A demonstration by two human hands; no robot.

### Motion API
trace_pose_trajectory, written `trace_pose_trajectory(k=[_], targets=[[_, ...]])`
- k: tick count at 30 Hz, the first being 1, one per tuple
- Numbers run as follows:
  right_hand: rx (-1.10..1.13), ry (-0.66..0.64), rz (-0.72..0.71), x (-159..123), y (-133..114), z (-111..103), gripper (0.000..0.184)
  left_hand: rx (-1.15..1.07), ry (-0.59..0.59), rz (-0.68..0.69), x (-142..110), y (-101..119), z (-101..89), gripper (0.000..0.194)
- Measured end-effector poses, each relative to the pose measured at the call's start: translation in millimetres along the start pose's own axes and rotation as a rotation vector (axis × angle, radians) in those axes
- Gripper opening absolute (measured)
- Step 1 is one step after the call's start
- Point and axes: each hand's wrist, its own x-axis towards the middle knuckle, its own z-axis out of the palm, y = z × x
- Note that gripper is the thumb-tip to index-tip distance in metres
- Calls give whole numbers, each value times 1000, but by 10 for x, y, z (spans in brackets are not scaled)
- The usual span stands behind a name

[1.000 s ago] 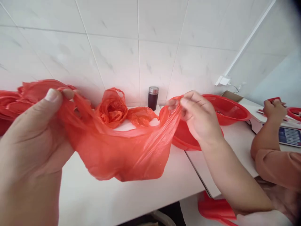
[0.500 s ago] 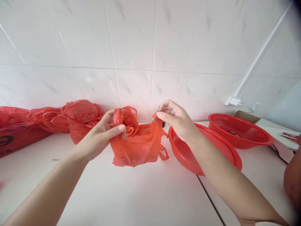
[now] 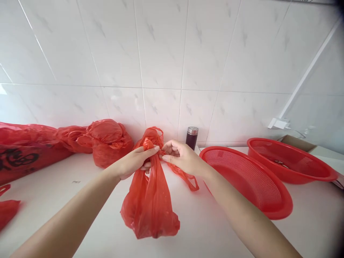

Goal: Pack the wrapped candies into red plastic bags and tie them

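A filled red plastic bag (image 3: 152, 211) hangs in front of me over the white table (image 3: 107, 229), its neck gathered and narrow. My left hand (image 3: 137, 159) is closed round the gathered neck, thumb on top. At the same height, my right hand (image 3: 181, 156) pinches the bag's handle end with thumb and fingertips. What the bag contains is hidden by the plastic. Behind my hands, partly covered by them, lies another crumpled red bag (image 3: 153, 133), and a loose red handle loop (image 3: 192, 182) rests on the table below my right hand.
Filled red bags (image 3: 107, 134) line the wall at left, beside a larger red bag with black print (image 3: 24, 161). A dark flask with a silver lid (image 3: 191, 138) stands behind my right hand. Two red basins, a perforated one (image 3: 242, 179) and another (image 3: 292, 161), sit at right.
The bag's handles, held apart and its mouth wide before, are now drawn together into a narrow neck. The bag hangs longer and nearer to me. The flask has come into fuller view.
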Motion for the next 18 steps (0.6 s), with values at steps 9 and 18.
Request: trace_pose_trajectory(k=[9, 18], targets=[[13, 19, -71, -409, -197, 177, 10, 298, -131, 143, -100, -20, -95, 17], [220, 14, 87, -39, 421, 396, 29, 750, 455, 360, 44, -273, 161, 27]])
